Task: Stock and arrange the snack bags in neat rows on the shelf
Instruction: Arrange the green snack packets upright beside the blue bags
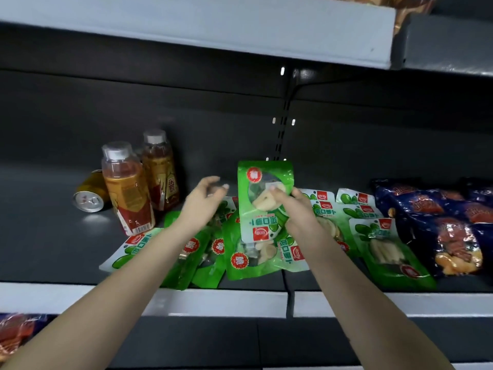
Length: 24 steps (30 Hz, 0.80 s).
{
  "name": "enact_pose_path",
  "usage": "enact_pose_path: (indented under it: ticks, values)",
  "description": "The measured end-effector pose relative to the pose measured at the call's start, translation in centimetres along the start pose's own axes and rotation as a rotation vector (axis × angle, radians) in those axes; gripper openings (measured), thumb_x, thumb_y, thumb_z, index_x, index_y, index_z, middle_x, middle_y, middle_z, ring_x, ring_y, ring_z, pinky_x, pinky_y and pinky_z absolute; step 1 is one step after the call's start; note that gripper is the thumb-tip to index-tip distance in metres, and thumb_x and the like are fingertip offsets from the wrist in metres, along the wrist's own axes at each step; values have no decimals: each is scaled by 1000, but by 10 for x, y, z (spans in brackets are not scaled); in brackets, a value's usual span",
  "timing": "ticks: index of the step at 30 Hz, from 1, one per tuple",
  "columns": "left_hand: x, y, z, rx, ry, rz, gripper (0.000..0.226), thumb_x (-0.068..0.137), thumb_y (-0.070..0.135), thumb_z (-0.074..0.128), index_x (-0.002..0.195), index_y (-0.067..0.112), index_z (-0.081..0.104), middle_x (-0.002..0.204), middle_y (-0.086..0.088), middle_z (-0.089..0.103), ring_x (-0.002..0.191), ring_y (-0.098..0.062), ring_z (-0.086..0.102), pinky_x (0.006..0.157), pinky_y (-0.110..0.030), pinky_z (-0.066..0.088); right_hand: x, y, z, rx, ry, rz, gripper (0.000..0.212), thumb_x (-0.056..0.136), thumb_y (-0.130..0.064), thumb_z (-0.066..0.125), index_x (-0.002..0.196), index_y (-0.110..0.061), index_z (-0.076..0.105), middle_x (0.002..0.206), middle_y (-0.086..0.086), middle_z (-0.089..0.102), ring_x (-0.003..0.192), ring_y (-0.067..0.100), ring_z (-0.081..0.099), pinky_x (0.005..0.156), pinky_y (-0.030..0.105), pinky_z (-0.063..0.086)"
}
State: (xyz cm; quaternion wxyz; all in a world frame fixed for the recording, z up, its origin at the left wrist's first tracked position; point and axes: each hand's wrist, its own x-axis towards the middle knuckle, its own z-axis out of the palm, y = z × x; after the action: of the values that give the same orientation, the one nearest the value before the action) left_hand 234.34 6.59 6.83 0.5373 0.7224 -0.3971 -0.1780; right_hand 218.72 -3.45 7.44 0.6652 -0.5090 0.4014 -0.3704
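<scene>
Right grip (292,209) pinching green snack bag (262,206), red label inverted, left hand (205,198) open

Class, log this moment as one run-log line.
right hand: holds green bag raised | left hand: open, empty | green bags: jumbled on shelf

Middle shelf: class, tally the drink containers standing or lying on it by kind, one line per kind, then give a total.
Plastic bottles with grey caps, standing upright: 2 (front bottle, back bottle)
Yellow cans, lying on the side: 1 (can)
Total: 3
</scene>
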Motion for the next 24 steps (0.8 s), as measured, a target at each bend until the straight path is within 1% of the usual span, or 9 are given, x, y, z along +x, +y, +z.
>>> enact_pose_path:
  ticks: [2, 4, 8, 11, 13, 16, 19, 21, 24]
  values:
    - [-8, 7, 8, -182, -203, -87, 38, 90, 37, 58, 123, 19, 52, 101, 8, 64, 96, -14, 63, 77, -23, 50, -2, 2, -5, 21, -9, 18, 61, 88, -25, 66, 143, -23, 39, 142, -4, 44, 132, 20, 41, 110, 40, 31]
    - [-13, 8, 21, -209, -363, -92, 28, 86, 34, 65, 111, 21, 60, 103, 1, 70, 89, -12, 68, 74, -22, 53, -4, 13, -4, -8, 7, 18, 69, 91, -28, 61, 150, -25, 26, 151, -2, 32, 138, 21, 33, 110, 40, 30]
    - [-12, 1, 36, -238, -268, -99, 18, 77, 17, 75, 89, 26, 65, 94, -4, 73, 83, -17, 70, 83, -34, 55, -14, 20, 3, 73, 54, 35, 96, 67, -51, 80, 145, -23, 32, 144, 1, 42, 127, 27, 47, 105, 49, 41]
    - [-5, -2, 32, -232, -197, -82, 22, 74, 13, 78, 93, 17, 68, 89, -2, 72, 81, -17, 69, 80, -28, 55, -8, 16, -16, 63, 202, -31, 54, 83, -22, 72, 128, -18, 41, 112, 5, 59, 100, 19, 60, 95, 38, 50]
    - [-1, 1, 27, -207, -205, -43, 21, 74, 12, 78, 92, 15, 68, 84, -1, 72, 74, -15, 68, 70, -22, 55, -7, 9, -31, -140, 351, -221, 44, 88, -11, 63, 126, -18, 43, 98, -2, 60, 87, 15, 60, 84, 33, 52]
    - [7, 14, 22, -56, -312, 57, 15, 73, 15, 79, 84, 12, 70, 77, -6, 72, 66, -19, 64, 68, -30, 50, -17, -5, -41, -559, 500, -645, 50, 87, -13, 63, 133, -16, 44, 120, -1, 51, 105, 13, 52, 83, 21, 40]
    - [14, 41, 21, 288, -585, 223, 12, 76, 16, 77, 82, 8, 71, 68, 0, 64, 59, -8, 54, 60, -23, 42, -28, -20, -33, -963, 260, -911, 54, 87, -27, 64, 137, -16, 46, 137, 3, 43, 129, 15, 37, 112, 32, 26]
    - [17, 61, 23, 438, -714, 308, 14, 75, 14, 77, 84, 4, 72, 68, 0, 61, 58, -7, 50, 57, -20, 40, -32, -29, -27, -1244, -8, -812, 56, 85, -39, 66, 135, -18, 51, 135, 3, 51, 129, 18, 41, 115, 42, 23]
    - [23, 76, 30, 499, -739, 350, 15, 74, 10, 77, 87, 6, 71, 69, 2, 63, 53, 0, 50, 54, -16, 41, -35, -32, -27, -1197, -282, -434, 25, 81, -37, 73, 99, -19, 68, 90, -4, 69, 88, 12, 64, 73, 24, 47]
